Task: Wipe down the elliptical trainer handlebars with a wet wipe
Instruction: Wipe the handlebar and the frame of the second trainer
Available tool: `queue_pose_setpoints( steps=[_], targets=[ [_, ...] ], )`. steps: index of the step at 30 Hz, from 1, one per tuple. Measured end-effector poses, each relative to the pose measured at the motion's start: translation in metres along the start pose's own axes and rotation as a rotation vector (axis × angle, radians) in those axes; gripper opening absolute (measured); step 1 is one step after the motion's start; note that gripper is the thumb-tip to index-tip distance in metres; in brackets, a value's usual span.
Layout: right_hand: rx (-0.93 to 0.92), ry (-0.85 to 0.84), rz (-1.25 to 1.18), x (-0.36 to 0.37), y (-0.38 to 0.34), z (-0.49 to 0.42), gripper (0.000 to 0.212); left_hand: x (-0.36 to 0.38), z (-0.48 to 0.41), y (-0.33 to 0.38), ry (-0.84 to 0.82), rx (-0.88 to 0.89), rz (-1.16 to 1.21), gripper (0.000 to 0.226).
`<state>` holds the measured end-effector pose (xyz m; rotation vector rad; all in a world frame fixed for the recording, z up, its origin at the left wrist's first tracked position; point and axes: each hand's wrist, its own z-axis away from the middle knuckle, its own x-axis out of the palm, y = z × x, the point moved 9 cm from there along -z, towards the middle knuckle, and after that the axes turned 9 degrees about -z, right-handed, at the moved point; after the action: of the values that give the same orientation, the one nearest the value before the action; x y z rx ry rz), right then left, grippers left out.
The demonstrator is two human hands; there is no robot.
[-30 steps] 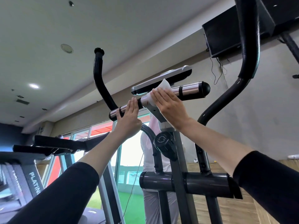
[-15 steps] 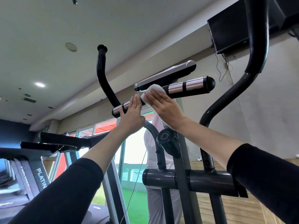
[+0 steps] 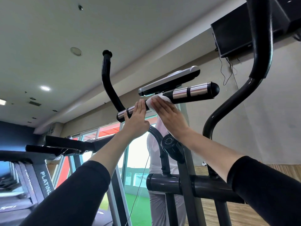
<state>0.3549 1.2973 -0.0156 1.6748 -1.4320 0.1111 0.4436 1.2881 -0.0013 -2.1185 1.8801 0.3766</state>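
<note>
The elliptical's fixed handlebar is a black crossbar with silver sensor bands, running up to the right below the console. My right hand presses a white wet wipe flat against the bar's middle, fingers straight. My left hand rests on the bar's left part with straight fingers, right beside the wipe. Two curved black moving handles rise on either side: the left moving handle and the right moving handle.
A round tension knob sits on the centre post, above a thick grey crosstube. A treadmill stands at the left. A person in white stands behind the machine. A black screen hangs on the wall at upper right.
My right hand has slid the wipe leftward along the bar, from near the right sensor bands toward the middle, close to my left hand. The left hand has stayed on the bar.
</note>
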Motion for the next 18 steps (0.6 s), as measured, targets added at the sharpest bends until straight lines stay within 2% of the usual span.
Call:
queue_pose_setpoints(
  steps=[4,10,14,18],
  targets=[
    [0.027,0.000,-0.100,0.005,-0.003,-0.011,0.055,-0.001,-0.001,0.000,0.016,0.016,-0.016,0.079],
    [-0.179,-0.106,0.013,0.018,-0.003,0.006,0.070,0.014,-0.006,-0.010,-0.009,0.015,-0.019,0.078],
    [-0.214,-0.099,-0.180,0.019,0.004,0.014,0.085,0.014,-0.006,-0.011,0.007,0.010,0.004,0.079],
    [-0.331,-0.212,-0.228,0.033,0.005,0.044,0.075,0.004,-0.002,-0.004,0.081,0.047,0.004,0.081]
  ],
)
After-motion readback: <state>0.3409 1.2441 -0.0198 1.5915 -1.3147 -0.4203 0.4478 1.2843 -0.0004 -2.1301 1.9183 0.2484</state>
